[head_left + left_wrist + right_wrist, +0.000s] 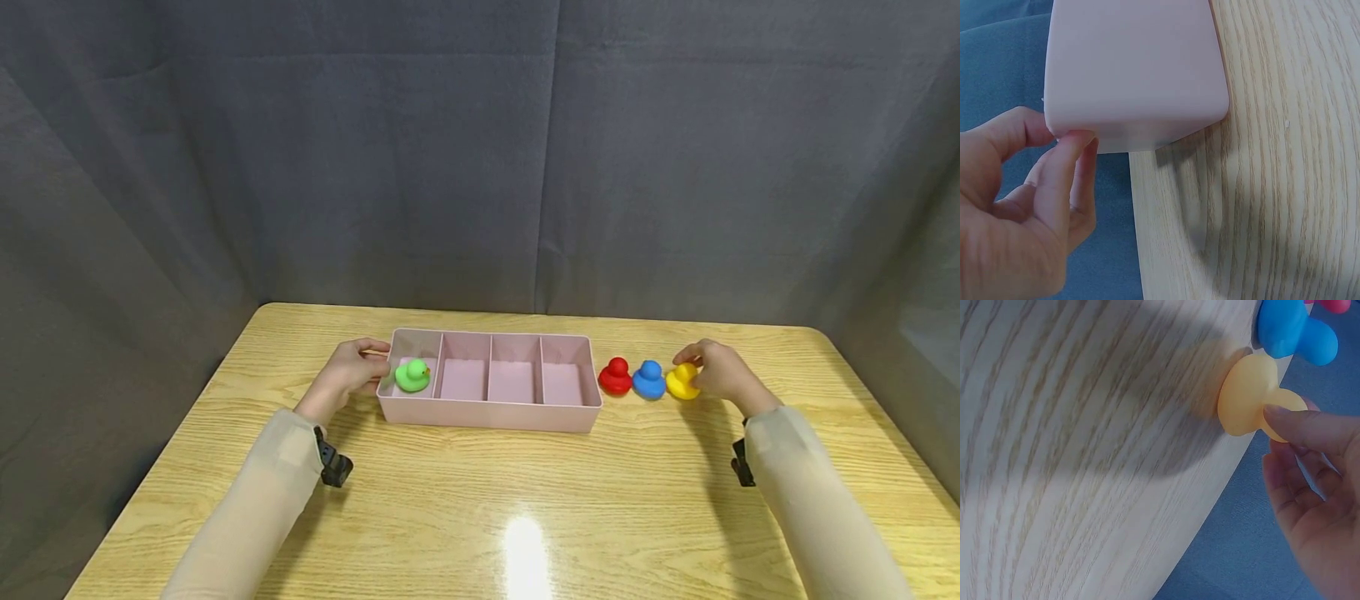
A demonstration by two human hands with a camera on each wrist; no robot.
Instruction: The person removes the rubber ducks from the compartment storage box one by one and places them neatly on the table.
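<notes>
right hand (718,372) pinches upright yellow duck (681,382); beak hidden

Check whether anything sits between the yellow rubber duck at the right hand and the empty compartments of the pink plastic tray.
Yes. The blue rubber duck and the red rubber duck stand in a row on the wooden table between the yellow rubber duck, which the right hand touches, and the pink plastic tray. Lifting over them would likely clear both.
</notes>
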